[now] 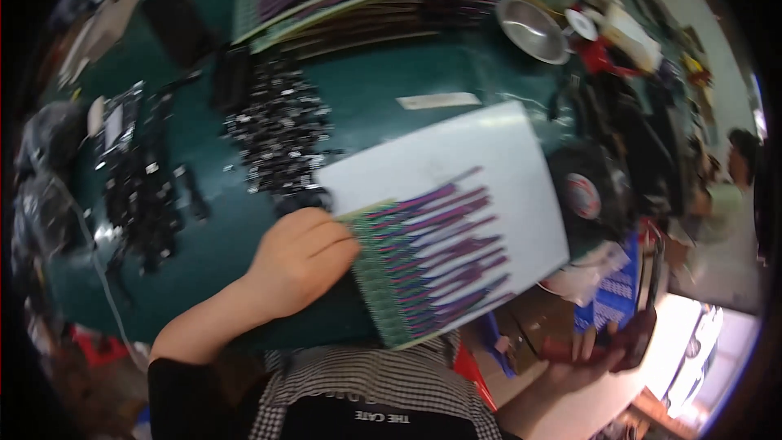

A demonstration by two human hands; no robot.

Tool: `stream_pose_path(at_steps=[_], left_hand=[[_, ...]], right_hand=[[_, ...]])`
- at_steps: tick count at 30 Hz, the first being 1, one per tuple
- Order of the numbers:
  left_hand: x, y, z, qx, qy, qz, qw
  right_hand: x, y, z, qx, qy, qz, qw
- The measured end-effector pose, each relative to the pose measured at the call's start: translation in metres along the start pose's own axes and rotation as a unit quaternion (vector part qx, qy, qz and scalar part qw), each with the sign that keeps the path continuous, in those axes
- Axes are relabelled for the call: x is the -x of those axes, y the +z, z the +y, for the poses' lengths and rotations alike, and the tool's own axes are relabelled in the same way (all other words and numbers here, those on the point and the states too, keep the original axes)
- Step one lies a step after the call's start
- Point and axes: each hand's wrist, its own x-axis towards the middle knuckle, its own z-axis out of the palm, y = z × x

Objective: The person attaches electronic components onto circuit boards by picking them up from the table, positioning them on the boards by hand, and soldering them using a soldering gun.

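Note:
My left hand [305, 259] is closed at the left edge of a green circuit board panel [383, 285]. Its fingertips are hidden, so what they hold cannot be made out. Rows of purple and dark wires stick out from the panel across a white board [464, 143] at the table's near edge. Just beyond my left hand lies a heap of small black parts with shiny metal ends [281, 126]. Low on the right, beside the table, my right hand [599, 358] has its fingers wrapped round a reddish-brown object [635, 342], whose kind is unclear.
More wired panels [350, 0] are stacked at the back of the green table [383, 73]. A metal bowl [533, 31] stands at the back right, near a black round roll [586, 191]. More black parts [147, 195] and clear plastic bags [49, 204] lie left. A person [725, 187] is far right.

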Motion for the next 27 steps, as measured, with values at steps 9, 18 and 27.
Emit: stream_pose_path(at_steps=[9, 18, 27], left_hand=[[0.004, 0.005, 0.001, 0.042, -0.065, 0.002, 0.997], [-0.005, 0.001, -0.002, -0.006, -0.036, -0.043, 0.998], [-0.01, -0.003, -0.001, -0.002, -0.036, -0.074, 0.997]], right_hand=[[0.042, 0.067, 0.052, 0.205, 0.256, -0.067, 0.942], [0.047, 0.054, 0.058, 0.394, 0.305, -0.262, 0.827], [0.052, 0.047, 0.062, 0.451, 0.249, -0.288, 0.808]])
